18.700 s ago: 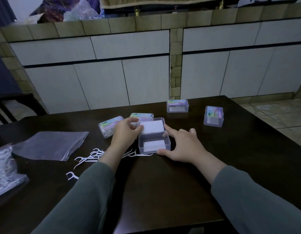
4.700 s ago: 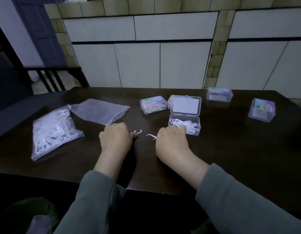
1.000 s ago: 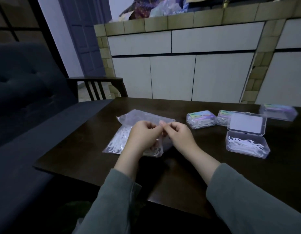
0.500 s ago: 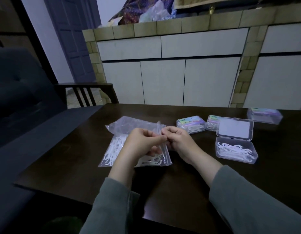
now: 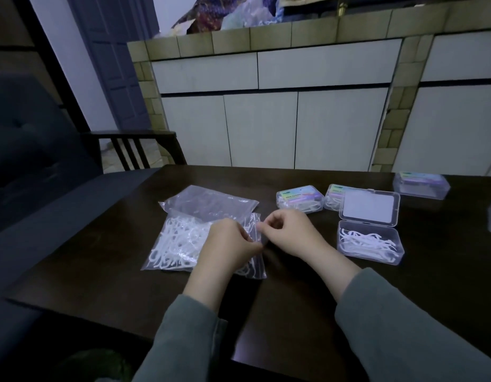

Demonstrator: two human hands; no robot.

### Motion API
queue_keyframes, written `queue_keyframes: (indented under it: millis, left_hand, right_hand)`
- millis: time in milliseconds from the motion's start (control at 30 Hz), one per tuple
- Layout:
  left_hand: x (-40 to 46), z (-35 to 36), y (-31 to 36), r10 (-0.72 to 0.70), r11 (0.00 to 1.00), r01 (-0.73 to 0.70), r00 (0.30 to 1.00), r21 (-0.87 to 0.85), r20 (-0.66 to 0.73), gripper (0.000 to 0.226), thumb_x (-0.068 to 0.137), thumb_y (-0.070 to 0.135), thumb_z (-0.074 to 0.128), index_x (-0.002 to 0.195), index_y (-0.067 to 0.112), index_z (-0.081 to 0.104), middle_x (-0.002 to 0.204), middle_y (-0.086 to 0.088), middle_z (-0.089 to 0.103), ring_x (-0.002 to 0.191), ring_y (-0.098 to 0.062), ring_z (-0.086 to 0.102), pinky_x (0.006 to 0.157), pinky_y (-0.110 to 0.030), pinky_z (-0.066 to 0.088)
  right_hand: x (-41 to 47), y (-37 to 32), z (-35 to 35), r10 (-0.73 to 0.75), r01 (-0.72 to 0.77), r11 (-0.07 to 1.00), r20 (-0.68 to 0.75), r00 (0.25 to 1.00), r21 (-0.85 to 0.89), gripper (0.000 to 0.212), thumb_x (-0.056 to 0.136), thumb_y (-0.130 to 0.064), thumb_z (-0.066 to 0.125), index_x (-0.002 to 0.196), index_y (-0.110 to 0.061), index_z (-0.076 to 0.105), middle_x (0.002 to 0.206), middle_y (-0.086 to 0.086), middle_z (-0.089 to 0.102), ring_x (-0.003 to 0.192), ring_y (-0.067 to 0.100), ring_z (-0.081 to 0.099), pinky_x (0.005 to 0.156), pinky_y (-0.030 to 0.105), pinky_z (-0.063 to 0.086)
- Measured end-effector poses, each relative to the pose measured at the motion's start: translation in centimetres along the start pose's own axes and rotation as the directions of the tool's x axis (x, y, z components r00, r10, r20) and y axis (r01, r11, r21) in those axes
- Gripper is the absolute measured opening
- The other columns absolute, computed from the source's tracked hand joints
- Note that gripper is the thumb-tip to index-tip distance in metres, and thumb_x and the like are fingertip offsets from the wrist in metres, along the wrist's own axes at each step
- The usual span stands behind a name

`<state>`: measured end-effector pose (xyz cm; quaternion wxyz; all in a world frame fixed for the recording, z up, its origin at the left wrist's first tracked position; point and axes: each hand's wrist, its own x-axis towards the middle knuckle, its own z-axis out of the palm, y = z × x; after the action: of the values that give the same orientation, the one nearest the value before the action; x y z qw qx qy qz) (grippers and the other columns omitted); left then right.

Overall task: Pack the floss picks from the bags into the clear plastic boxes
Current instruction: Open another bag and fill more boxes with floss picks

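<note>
Table (image 5: 294, 299): both hands pinch floss-pick bag (image 5: 178, 244) edge between them.

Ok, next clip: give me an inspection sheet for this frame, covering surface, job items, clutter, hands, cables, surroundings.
Surface: dark wooden table.
Job's things: full bag of floss picks lying partly on an emptier bag; open clear box holding picks, lid up; three closed boxes behind it.
Clutter: nothing seen.
Hands: left hand and right hand both pinch the full bag's open end.
Cables: nothing seen.
Surroundings: white cabinets, dark sofa, chair, door.
</note>
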<state>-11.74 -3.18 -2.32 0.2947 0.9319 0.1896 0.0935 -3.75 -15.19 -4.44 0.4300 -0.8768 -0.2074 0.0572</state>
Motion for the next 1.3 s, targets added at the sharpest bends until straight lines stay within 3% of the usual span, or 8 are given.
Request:
queue_keyframes:
  millis: [167, 433, 567, 700, 833, 1000, 1167, 1300]
  left_hand:
    - [-0.2, 0.5, -0.1, 0.005, 0.999, -0.004, 0.999, 0.051, -0.039, 0.034, 0.076, 0.035, 0.072, 0.053, 0.014, 0.058, 0.047, 0.003, 0.052, 0.042, -0.004, 0.049, 0.037, -0.013, 0.029]
    - [0.1, 1.1, 0.1, 0.047, 0.992, -0.049, 0.999, 0.12, 0.019, 0.022, 0.077, 0.03, 0.069, 0.072, 0.01, 0.069, 0.061, -0.002, 0.061, 0.057, -0.012, 0.06, 0.048, -0.021, 0.045]
    - [-0.3, 0.8, -0.7, 0.088, 0.96, -0.092, 0.996, -0.265, -0.028, 0.021, 0.087, 0.025, 0.064, 0.074, 0.01, 0.066, 0.055, 0.003, 0.06, 0.044, -0.002, 0.053, 0.041, -0.013, 0.038]
    - [-0.5, 0.6, -1.6, 0.181, 0.748, -0.215, 0.976, -0.628, -0.119, 0.012, 0.093, 0.017, 0.061, 0.085, 0.009, 0.066, 0.058, 0.008, 0.06, 0.05, -0.006, 0.051, 0.05, -0.02, 0.039]
    - [-0.6, 0.6, -2.1, 0.271, 0.668, -0.322, 0.945, -0.671, -0.184, 0.006, 0.088, 0.024, 0.063, 0.082, 0.024, 0.065, 0.064, 0.008, 0.059, 0.055, -0.008, 0.051, 0.053, -0.022, 0.039]
    - [-1.2, 0.9, -1.0, 0.285, 0.771, -0.445, 0.881, -0.457, -0.377, 0.017, 0.089, 0.008, 0.06, 0.074, 0.015, 0.058, 0.064, 0.007, 0.057, 0.054, -0.005, 0.052, 0.051, -0.016, 0.04]
    - [-1.2, -0.1, -1.8, 0.157, 0.796, -0.457, 0.788, -0.396, -0.595, 0.018, 0.085, 0.003, 0.058, 0.071, 0.012, 0.054, 0.063, 0.005, 0.051, 0.052, -0.003, 0.047, 0.051, -0.011, 0.036]
    - [-1.1, 0.2, -1.5, 0.126, 0.846, -0.392, 0.805, -0.36, -0.58, 0.013, 0.081, 0.005, 0.063, 0.07, 0.009, 0.058, 0.061, 0.004, 0.056, 0.052, -0.005, 0.048, 0.051, -0.012, 0.037]
  right_hand:
    - [-0.7, 0.0, -0.4, 0.01, 0.005, 0.991, 0.115, 0.993, -0.135, 0.014, 0.088, -0.036, 0.064, 0.089, -0.025, 0.072, 0.086, -0.011, 0.067, 0.085, 0.007, 0.062, 0.083, 0.032, 0.052]
    - [-1.2, 0.2, -0.1, 0.007, 0.012, 0.985, 0.11, 0.994, -0.173, 0.015, 0.087, -0.045, 0.063, 0.091, -0.034, 0.072, 0.091, -0.018, 0.066, 0.097, 0.006, 0.058, 0.099, 0.037, 0.036]
    - [-1.5, -0.1, 0.2, -0.052, 0.033, 0.983, 0.103, 0.993, 0.18, 0.016, 0.091, -0.037, 0.062, 0.095, -0.027, 0.072, 0.088, -0.01, 0.071, 0.089, 0.006, 0.064, 0.09, 0.033, 0.049]
    - [-2.1, -1.1, -0.2, -0.145, 0.12, 0.889, 0.023, 0.989, 0.442, 0.017, 0.091, -0.031, 0.064, 0.095, -0.018, 0.073, 0.082, -0.004, 0.073, 0.083, 0.006, 0.067, 0.084, 0.027, 0.051]
    - [-2.4, -1.5, -0.8, -0.266, 0.277, 0.927, -0.077, 0.961, 0.253, 0.012, 0.092, -0.03, 0.062, 0.092, -0.025, 0.071, 0.085, -0.007, 0.071, 0.084, 0.008, 0.065, 0.085, 0.037, 0.053]
    - [-3.0, -2.2, -1.2, -0.555, 0.432, 0.811, -0.287, 0.781, -0.394, 0.021, 0.084, -0.043, 0.054, 0.075, -0.027, 0.066, 0.064, -0.018, 0.057, 0.07, 0.008, 0.055, 0.079, 0.033, 0.031]
    - [-2.6, -1.4, -2.8, -0.37, 0.209, 0.881, -0.342, 0.864, -0.425, 0.013, 0.081, -0.033, 0.061, 0.07, -0.028, 0.058, 0.058, -0.015, 0.051, 0.068, 0.006, 0.051, 0.077, 0.028, 0.024]
    - [-2.4, -0.5, -3.3, -0.193, 0.111, 0.947, -0.258, 0.947, -0.302, 0.012, 0.081, -0.032, 0.063, 0.071, -0.026, 0.061, 0.062, -0.016, 0.056, 0.07, 0.006, 0.056, 0.073, 0.025, 0.042]
